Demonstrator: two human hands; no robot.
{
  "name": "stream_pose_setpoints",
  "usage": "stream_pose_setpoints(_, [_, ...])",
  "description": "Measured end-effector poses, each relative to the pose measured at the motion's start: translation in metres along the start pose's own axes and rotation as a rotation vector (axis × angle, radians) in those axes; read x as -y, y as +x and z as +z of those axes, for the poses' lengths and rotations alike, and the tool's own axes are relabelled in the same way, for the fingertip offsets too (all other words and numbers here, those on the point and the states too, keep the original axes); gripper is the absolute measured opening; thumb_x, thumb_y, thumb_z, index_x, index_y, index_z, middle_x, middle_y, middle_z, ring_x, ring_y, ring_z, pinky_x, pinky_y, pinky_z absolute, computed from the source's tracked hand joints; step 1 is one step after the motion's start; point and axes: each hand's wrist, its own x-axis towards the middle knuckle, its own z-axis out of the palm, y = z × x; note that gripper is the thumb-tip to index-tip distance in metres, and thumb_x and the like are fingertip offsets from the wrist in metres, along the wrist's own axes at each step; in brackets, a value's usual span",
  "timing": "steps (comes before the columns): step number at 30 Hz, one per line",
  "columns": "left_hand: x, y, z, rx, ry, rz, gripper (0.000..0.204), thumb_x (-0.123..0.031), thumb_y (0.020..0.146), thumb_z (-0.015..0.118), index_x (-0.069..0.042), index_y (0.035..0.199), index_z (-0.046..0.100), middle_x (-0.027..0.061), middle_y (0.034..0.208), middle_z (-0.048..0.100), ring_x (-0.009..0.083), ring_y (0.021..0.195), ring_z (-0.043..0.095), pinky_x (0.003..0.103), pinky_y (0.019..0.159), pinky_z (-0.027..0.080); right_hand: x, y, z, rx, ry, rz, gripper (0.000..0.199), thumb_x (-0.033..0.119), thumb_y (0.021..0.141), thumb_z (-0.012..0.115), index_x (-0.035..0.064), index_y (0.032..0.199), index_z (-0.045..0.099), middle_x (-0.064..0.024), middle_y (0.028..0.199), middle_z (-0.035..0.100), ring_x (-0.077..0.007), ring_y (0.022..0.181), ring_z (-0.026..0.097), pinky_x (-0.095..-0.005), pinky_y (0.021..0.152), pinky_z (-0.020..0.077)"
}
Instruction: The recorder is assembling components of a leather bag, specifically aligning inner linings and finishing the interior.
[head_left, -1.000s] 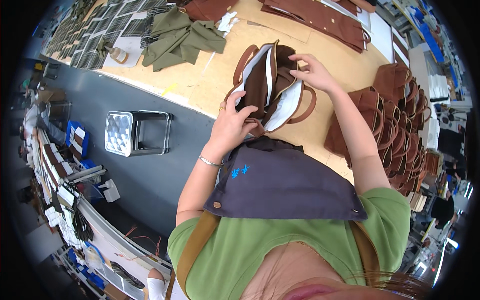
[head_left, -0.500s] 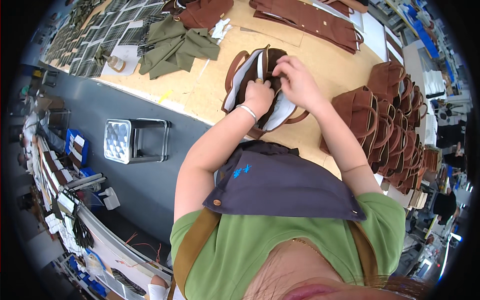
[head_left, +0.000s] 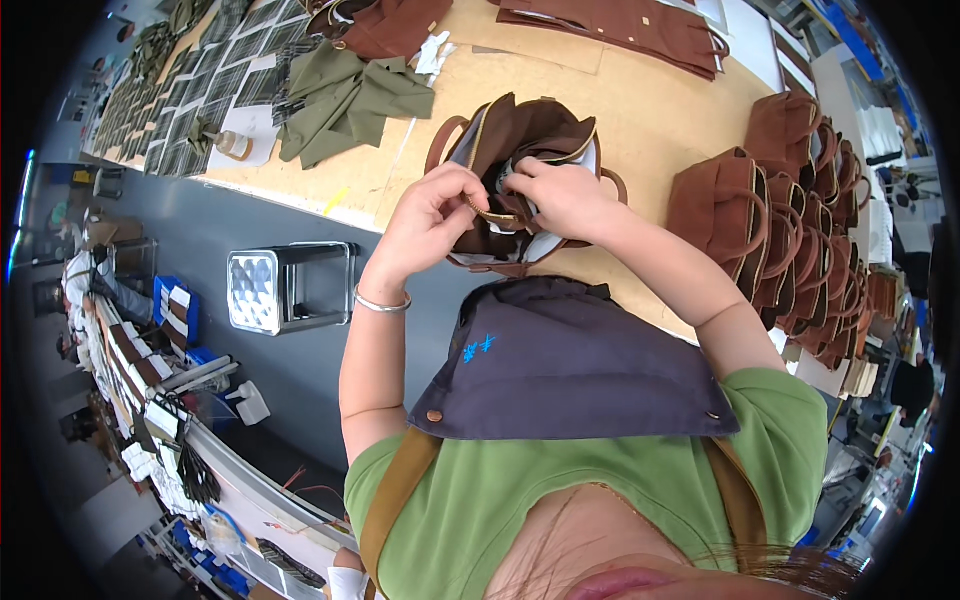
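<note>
A brown handbag (head_left: 560,125) stands on the table's near edge with its mouth spread, showing dark lining and a zipper along the rim. My left hand (head_left: 440,215) pinches the zipper edge (head_left: 494,216) at the bag's left near side, thumb and fingers closed on it. Inside the opening, my right hand (head_left: 565,198) has its fingertips curled at the lining; what they grip, if anything, is hidden. One brown handle loops out at the bag's left and another at its right.
Several finished brown bags (head_left: 720,205) are stacked at the right. Olive fabric (head_left: 355,105), a small bottle (head_left: 233,146) and plaid pieces lie at the far left of the table (head_left: 520,75). Flat brown bag panels (head_left: 620,30) lie at the back. A metal stool (head_left: 290,285) stands on the floor.
My left hand has come out of the bag to its left rim and now pinches the zipper edge. My right hand has moved down into the opening. The bag's mouth has turned and widened.
</note>
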Motion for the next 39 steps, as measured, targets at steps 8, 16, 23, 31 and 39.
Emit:
stream_pose_setpoints(8, [-0.022, -0.018, -0.006, -0.105, 0.857, 0.092, 0.017, -0.005, 0.066, 0.075, -0.006, 0.083, 0.070, 0.0052, 0.099, 0.060, 0.0215, 0.082, 0.059, 0.034, 0.075, 0.049, -0.016, 0.009, 0.010, 0.025, 0.011, -0.094, 0.039, 0.003, 0.080, 0.062, 0.0122, 0.117, 0.059, -0.0045, 0.117, 0.056, -0.0300, 0.095, 0.066, -0.0435, 0.075, 0.0545])
stream_pose_setpoints(16, [-0.031, -0.017, 0.000, 0.046, 0.609, 0.065, 0.015, -0.012, 0.067, 0.075, -0.005, 0.077, 0.067, 0.0040, 0.084, 0.069, 0.0224, 0.080, 0.062, 0.036, 0.076, 0.041, -0.027, 0.036, 0.025, 0.035, -0.026, -0.180, 0.031, 0.006, 0.077, 0.067, 0.0134, 0.107, 0.067, -0.0089, 0.113, 0.059, -0.0317, 0.095, 0.066, -0.0438, 0.077, 0.0547])
stream_pose_setpoints(23, [-0.016, -0.026, -0.006, -0.105, 0.801, -0.018, 0.005, -0.014, 0.082, 0.073, -0.010, 0.083, 0.070, 0.0027, 0.072, 0.065, 0.0223, 0.067, 0.059, 0.035, 0.076, 0.037, -0.042, 0.018, -0.024, 0.115, 0.354, -0.150, 0.022, 0.003, 0.080, 0.068, 0.0092, 0.101, 0.070, -0.0090, 0.097, 0.059, -0.0250, 0.084, 0.063, -0.0353, 0.077, 0.0534])
stream_pose_setpoints(31, [-0.003, -0.017, 0.001, -0.201, 0.522, 0.063, 0.012, -0.007, 0.079, 0.069, -0.004, 0.090, 0.067, 0.0075, 0.055, 0.055, 0.0247, 0.050, 0.055, 0.032, 0.049, 0.038, -0.019, -0.002, -0.046, 0.041, 0.431, -0.166, 0.021, 0.004, 0.082, 0.071, 0.0046, 0.102, 0.064, -0.0052, 0.090, 0.056, -0.0141, 0.074, 0.059, -0.0282, 0.067, 0.0495])
stream_pose_setpoints(39, [0.001, -0.012, 0.024, -0.558, 1.163, 0.168, 0.023, -0.024, 0.074, 0.080, -0.018, 0.088, 0.062, -0.0001, 0.077, 0.057, 0.0207, 0.079, 0.061, 0.039, 0.082, 0.036, -0.018, 0.001, -0.040, 0.137, 0.473, -0.130, 0.017, 0.007, 0.083, 0.073, 0.0028, 0.096, 0.064, -0.0057, 0.089, 0.057, -0.0145, 0.073, 0.059, -0.0290, 0.066, 0.0500])
